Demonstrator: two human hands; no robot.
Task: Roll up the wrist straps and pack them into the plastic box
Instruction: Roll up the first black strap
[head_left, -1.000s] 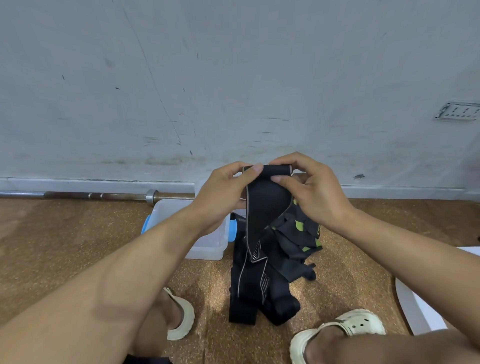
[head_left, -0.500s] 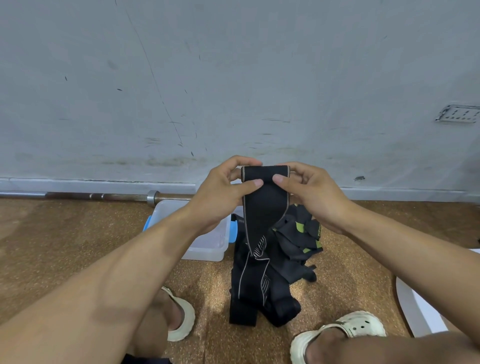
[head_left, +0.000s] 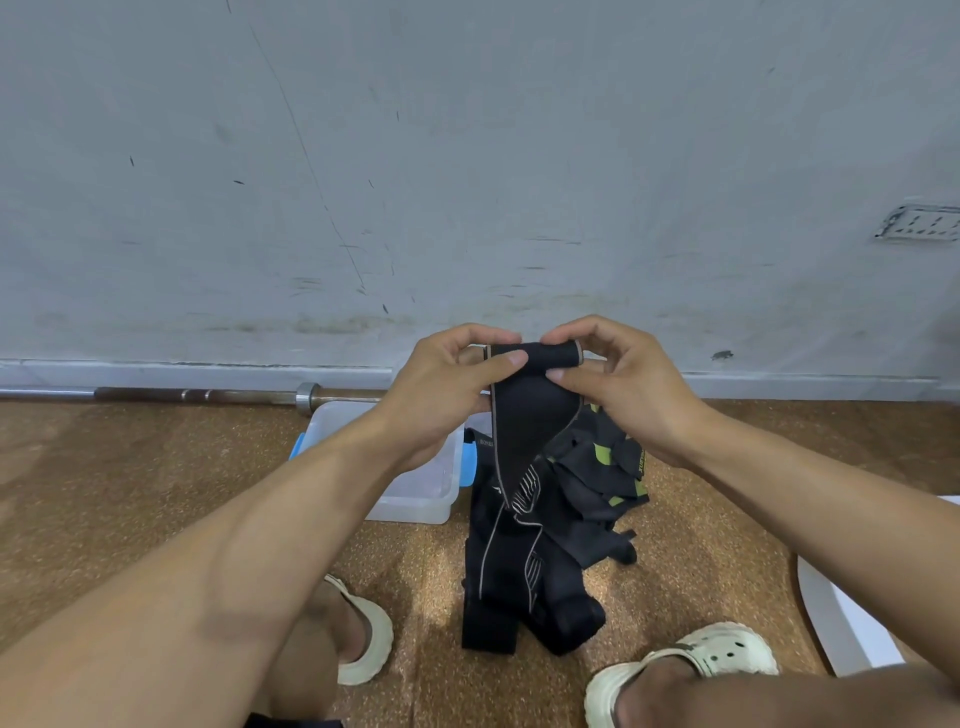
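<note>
Cloth, plastic, metal, cork-like floor

Matt black woven wrist strap (head_left: 530, 415); translucent smooth plastic box (head_left: 415, 499); shiny metal barbell (head_left: 208, 395); speckled, grainy brown floor (head_left: 156, 467); scuffed matt painted wall (head_left: 467, 156).

Brown speckled floor (head_left: 156, 478) carries plastic box (head_left: 415, 499), strap pile (head_left: 524, 587), barbell (head_left: 208, 395)

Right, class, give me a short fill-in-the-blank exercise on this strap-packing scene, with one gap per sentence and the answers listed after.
1. Both hands pinch the top end of a black wrist strap, which is being ____ into a tight coil.
2. The plastic box stands on the floor under the ____ forearm.
3. The strap pile on the floor includes one piece with ____ patches.
4. A metal ____ lies along the foot of the wall.

Missing words: rolled; left; green; barbell
</note>
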